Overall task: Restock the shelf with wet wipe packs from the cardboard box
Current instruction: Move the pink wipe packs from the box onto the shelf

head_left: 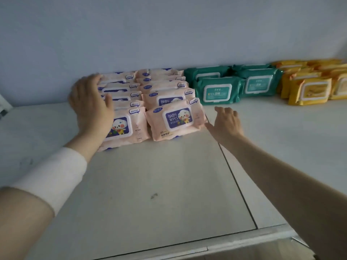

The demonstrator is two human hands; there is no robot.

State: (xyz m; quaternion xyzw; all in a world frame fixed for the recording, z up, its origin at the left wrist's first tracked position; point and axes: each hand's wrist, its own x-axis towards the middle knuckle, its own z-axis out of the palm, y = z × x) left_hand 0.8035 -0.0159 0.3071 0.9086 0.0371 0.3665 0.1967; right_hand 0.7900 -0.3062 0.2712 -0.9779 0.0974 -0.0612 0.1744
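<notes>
Two rows of pink baby wipe packs (pixel 176 119) lean back on the white shelf (pixel 150 175) toward the wall. My left hand (pixel 92 106) lies flat and open along the left side of the left row, partly covering its front pack (pixel 127 128). Just right of the front pack in the right row, my right hand (pixel 227 122) hovers with its fingers spread, the thumb near or touching the pack's lower right corner. Neither hand holds a pack. The cardboard box is out of view.
Green wipe packs (pixel 217 90) stand to the right of the pink rows, and yellow packs (pixel 309 91) further right. A blue-grey wall (pixel 169 34) backs the shelf. A seam (pixel 238 186) divides two shelf panels, and the shelf's front edge (pixel 206 246) runs below.
</notes>
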